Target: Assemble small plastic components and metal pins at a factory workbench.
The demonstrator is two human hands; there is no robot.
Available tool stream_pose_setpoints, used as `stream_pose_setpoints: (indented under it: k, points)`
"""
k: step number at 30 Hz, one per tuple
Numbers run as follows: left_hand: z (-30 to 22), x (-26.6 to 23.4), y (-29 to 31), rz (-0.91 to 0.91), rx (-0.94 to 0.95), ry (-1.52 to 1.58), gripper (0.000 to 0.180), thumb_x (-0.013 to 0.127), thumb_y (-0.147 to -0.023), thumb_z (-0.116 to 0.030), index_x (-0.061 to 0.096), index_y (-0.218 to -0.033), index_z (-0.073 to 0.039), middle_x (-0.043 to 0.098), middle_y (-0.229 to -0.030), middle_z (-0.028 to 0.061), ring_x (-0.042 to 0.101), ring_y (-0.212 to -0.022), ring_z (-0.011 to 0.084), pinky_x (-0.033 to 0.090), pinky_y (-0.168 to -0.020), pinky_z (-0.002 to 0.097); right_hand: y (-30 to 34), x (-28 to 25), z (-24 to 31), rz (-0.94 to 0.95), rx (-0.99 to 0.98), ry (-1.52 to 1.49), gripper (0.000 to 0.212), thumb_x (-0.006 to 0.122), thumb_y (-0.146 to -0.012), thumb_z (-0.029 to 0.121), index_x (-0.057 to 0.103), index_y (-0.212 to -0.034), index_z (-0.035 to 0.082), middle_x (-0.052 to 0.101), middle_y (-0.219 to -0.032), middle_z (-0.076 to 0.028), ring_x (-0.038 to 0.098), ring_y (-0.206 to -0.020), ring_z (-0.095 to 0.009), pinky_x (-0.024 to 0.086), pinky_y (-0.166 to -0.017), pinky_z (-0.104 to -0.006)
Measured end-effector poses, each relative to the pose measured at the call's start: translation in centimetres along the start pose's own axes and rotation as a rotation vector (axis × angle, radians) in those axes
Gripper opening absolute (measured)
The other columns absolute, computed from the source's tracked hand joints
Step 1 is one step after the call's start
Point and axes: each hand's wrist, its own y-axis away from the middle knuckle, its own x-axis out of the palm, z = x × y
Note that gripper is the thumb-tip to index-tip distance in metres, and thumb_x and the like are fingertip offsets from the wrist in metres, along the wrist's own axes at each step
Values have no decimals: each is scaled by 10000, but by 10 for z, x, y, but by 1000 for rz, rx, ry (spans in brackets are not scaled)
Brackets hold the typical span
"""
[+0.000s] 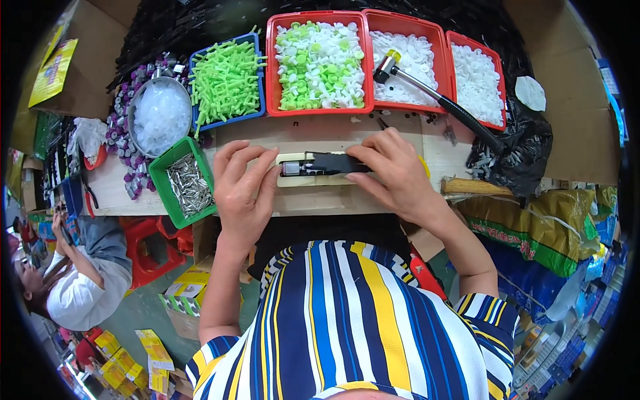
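A long black plastic housing (337, 163), with a small silvery block at its left end, lies over a cream-coloured holder (308, 181) on the workbench. My right hand (395, 170) grips the housing's right end between thumb and fingers. At the other end, the thumb and forefinger of my left hand (241, 187) are pinched close together against the assembly. Whatever sits between those fingertips is too small to make out. Just left of that hand stands a green tray (160, 181) of thin metal pins (190, 185).
A blue tray (194, 90) of green plastic parts and red trays (320, 112) of white and green pieces line the back. A hammer (427, 90) rests across the red trays. A metal bowl (160, 113) stands left. Another person (87, 287) sits at lower left.
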Motion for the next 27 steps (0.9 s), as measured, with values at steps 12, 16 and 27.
stream_pose_setpoints:
  k: [12, 16, 27]
  points:
    - [-2, -3, 10, -22, -33, -8, 248, 740, -745, 3, 709, -988, -33, 655, -923, 86, 567, -984, 326, 475, -839, 409, -19, 20, 9, 110, -59, 28, 302, 723, -812, 210, 629, -1056, 57, 538, -932, -85, 532, -926, -263, 414, -796, -399]
    - [-3, -1, 9, -22, -27, 6, 242, 741, -743, 3, 708, -980, -30, 655, -919, 88, 568, -976, 330, 477, -836, 411, -23, 24, 12, 111, -67, 49, 303, 725, -810, 211, 633, -1057, 62, 537, -928, -83, 534, -929, -261, 410, -804, -400]
    - [-10, 15, 15, 43, 53, 64, 273, 746, -726, 14, 708, -991, -40, 649, -957, 83, 572, -1004, 331, 483, -834, 405, -25, 25, 11, 123, -54, 12, 316, 742, -790, 208, 651, -1050, 52, 544, -933, -88, 538, -931, -257, 405, -798, -391]
